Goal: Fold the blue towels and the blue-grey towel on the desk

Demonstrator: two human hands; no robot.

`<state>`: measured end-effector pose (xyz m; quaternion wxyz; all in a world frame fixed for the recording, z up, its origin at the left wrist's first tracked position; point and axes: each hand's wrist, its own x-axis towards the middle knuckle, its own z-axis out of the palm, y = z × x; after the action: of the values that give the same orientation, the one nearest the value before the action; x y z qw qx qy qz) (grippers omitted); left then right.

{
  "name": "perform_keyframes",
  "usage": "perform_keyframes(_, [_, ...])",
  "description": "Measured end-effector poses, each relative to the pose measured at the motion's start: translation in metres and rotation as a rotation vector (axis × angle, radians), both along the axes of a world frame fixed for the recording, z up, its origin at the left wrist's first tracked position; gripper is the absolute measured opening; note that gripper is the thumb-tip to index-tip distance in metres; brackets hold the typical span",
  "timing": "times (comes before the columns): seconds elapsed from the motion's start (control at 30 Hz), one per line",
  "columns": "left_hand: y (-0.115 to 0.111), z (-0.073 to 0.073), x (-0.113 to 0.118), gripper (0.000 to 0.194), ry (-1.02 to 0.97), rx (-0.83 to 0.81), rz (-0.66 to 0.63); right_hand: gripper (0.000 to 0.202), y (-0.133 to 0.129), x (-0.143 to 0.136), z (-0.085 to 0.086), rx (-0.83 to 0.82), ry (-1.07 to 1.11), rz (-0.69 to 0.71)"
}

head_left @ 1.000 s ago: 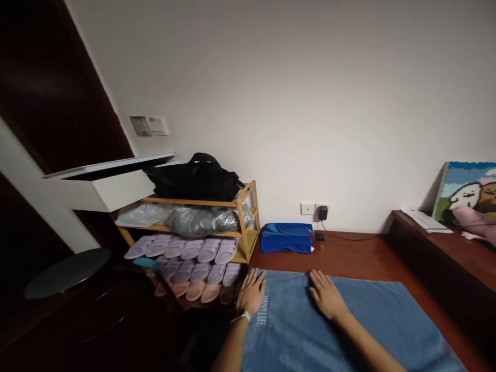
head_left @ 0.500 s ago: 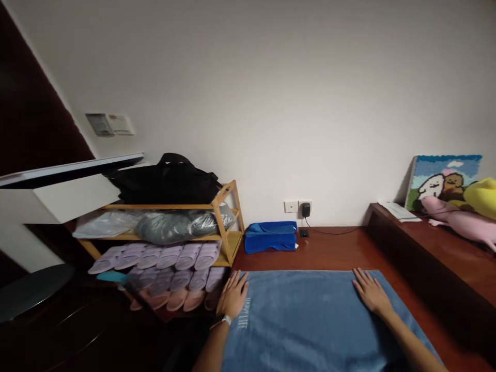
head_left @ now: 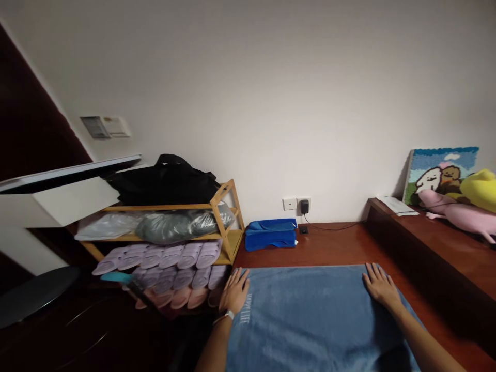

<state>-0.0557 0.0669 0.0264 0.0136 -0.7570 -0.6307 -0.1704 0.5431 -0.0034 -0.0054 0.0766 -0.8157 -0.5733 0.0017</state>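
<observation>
A blue-grey towel [head_left: 310,315] with pale lettering near its left edge lies spread flat on the reddish-brown wooden table [head_left: 337,245]. My left hand [head_left: 235,290] rests flat at the towel's far left corner, fingers extended, a pale band on the wrist. At the far right corner, my right hand [head_left: 382,285] presses flat with its fingers spread. The towel's near edge is out of frame. Beyond it, near the wall, sits a folded bright blue cloth [head_left: 271,235].
A wooden rack [head_left: 232,243] on the left holds slippers [head_left: 189,256], plastic-wrapped items and a black bag [head_left: 166,181]. A black plug [head_left: 304,206] trails a cord. The raised ledge [head_left: 449,232] at right bears a pink plush [head_left: 461,214], papers and a picture.
My right hand has shifted right along the towel's far edge to its corner. My left hand stays at the left corner. The camera view has moved slightly.
</observation>
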Motion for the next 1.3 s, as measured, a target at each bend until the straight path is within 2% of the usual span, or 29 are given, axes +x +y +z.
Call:
perform_keyframes(0.07, [0.000,-0.002,-0.001,0.051,-0.011,0.005,-0.005,0.076,0.002,-0.015,0.007,-0.012,-0.016,-0.035])
perform_keyframes(0.13, [0.000,-0.003,-0.001,0.051,-0.029,0.013,-0.008,0.074,0.002,-0.049,0.012,0.000,-0.044,-0.015])
perform_keyframes(0.2, [-0.001,-0.005,-0.001,0.050,-0.045,0.023,-0.009,0.072,-0.002,-0.099,0.013,0.033,-0.047,0.107])
perform_keyframes(0.3, [-0.001,-0.006,-0.001,0.049,-0.038,0.032,-0.007,0.070,-0.014,-0.178,0.009,0.044,0.072,0.409])
perform_keyframes(0.37, [-0.001,-0.007,0.000,0.049,-0.022,0.027,-0.001,0.071,-0.021,-0.210,0.007,0.013,0.134,0.495])
perform_keyframes(0.4, [0.000,-0.007,0.000,0.049,-0.015,0.023,0.002,0.070,-0.022,-0.215,0.008,-0.004,0.148,0.498])
perform_keyframes(0.43, [0.001,-0.008,-0.001,0.049,-0.009,0.020,0.005,0.070,-0.023,-0.213,0.008,-0.018,0.152,0.481])
perform_keyframes(0.5, [0.004,-0.011,-0.002,0.049,-0.003,0.025,0.007,0.068,-0.022,-0.186,0.009,-0.036,0.136,0.423])
perform_keyframes(0.67, [0.011,-0.020,-0.006,0.049,-0.030,0.068,-0.011,0.068,-0.022,-0.066,0.001,-0.044,0.060,0.229])
perform_keyframes(0.77, [0.014,-0.019,-0.007,0.048,-0.047,0.085,-0.039,0.069,-0.028,-0.027,-0.005,-0.009,0.044,0.194])
perform_keyframes(0.93, [0.005,0.001,-0.002,0.045,-0.039,0.103,-0.080,0.068,-0.032,-0.029,-0.001,0.010,0.034,0.185])
perform_keyframes(1.07, [-0.032,0.012,0.005,0.046,-0.058,0.135,-0.079,0.065,-0.030,-0.035,0.007,0.031,0.032,0.161])
perform_keyframes(1.2, [-0.086,0.002,0.006,0.046,-0.010,0.073,-0.134,0.061,-0.044,-0.063,0.014,0.106,0.012,0.111])
perform_keyframes(1.3, [-0.117,-0.009,0.005,0.052,0.053,-0.016,-0.146,0.058,-0.074,-0.111,0.015,0.186,0.084,0.267])
